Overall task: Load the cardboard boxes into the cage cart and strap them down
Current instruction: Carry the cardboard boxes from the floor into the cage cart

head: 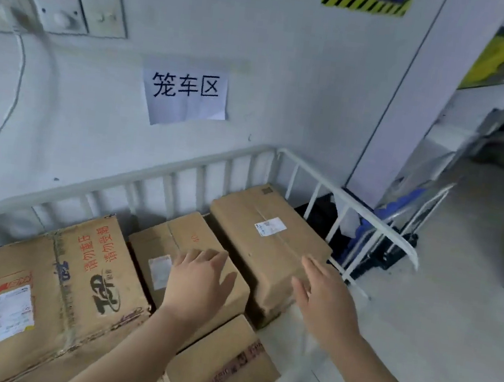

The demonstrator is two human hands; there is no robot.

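Creased cardboard boxes [270, 237] in white-barred cage cart [403, 244]; left hand [198, 282], right hand [323, 301], fingers [218, 258] straight, empty.

- White-railed cage cart [347, 202], lower frame, holds large left box [56, 278], middle box [175, 235], right box [267, 234], small near box [223, 362].
- Left hand [198, 282], fingers straight, over middle box.
- Right hand [323, 298], fingers spread, over right box's near end.

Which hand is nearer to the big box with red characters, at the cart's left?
Left. The left hand is over the middle box, just right of the big box with red characters; the right hand is farther right, over the near end of the long box.
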